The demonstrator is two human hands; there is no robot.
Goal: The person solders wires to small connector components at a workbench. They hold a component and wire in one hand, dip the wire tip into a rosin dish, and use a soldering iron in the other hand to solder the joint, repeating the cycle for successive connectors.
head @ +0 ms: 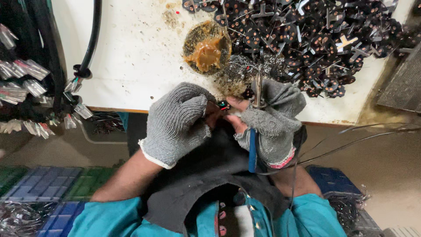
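Nearest the body, a dark cloth (206,175) is spread over the lap. Above it, at the workbench's (131,61) near edge, a small dark part (224,105) is pinched between the gloved left hand (177,123) and the bare fingertips of the right hand (269,125). A soldering iron (255,118) is gripped in the right hand, its long axis pointing away, tip toward a flux tin (207,47). A heap of black parts (315,39) fills the far right corner; the far left is bare.
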